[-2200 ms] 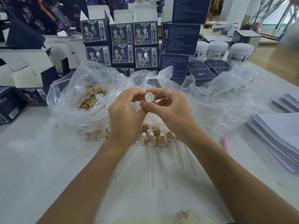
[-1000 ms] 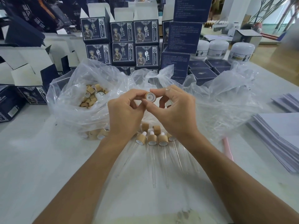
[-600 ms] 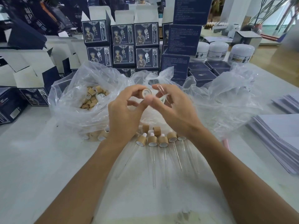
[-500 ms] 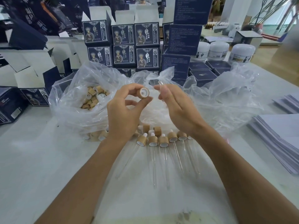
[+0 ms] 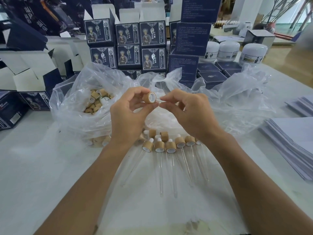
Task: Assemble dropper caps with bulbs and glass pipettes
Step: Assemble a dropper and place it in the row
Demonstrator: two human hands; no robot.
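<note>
The left hand (image 5: 130, 116) pinches a wooden cap (image 5: 149, 97) between thumb and fingertips, holding it up in front of the plastic bags, with its white-lined open mouth turned to the right and a little toward the camera. Just to the right of it, the right hand (image 5: 189, 112) pinches a thin glass tube (image 5: 159, 99), fingers curled round the rest of it so that only a short, faint stub shows between the fingertips and the cap. That stub lies nearly level, pointing left at the cap's mouth, so tube and cap sit roughly on one line. The tip seems to be at or just inside the opening, but I cannot tell how deep it goes. The move ahead, as I judge it, is a straight push leftward along that line while the left hand holds the cap steady; any tilt between the two would jam the glass against the rim. Compared with half a second ago, the right hand has closed in: then it stood apart from the cap with its fingers more upright, and now its fingertips nearly meet the left thumb. The cap has turned its mouth more squarely toward the right hand. On the table (image 5: 33, 167) below, the row of finished droppers (image 5: 169, 148) lies with caps away and tubes pointing toward the person, in the same place as before. The bag of loose caps (image 5: 96, 102) sits to the left.
</note>
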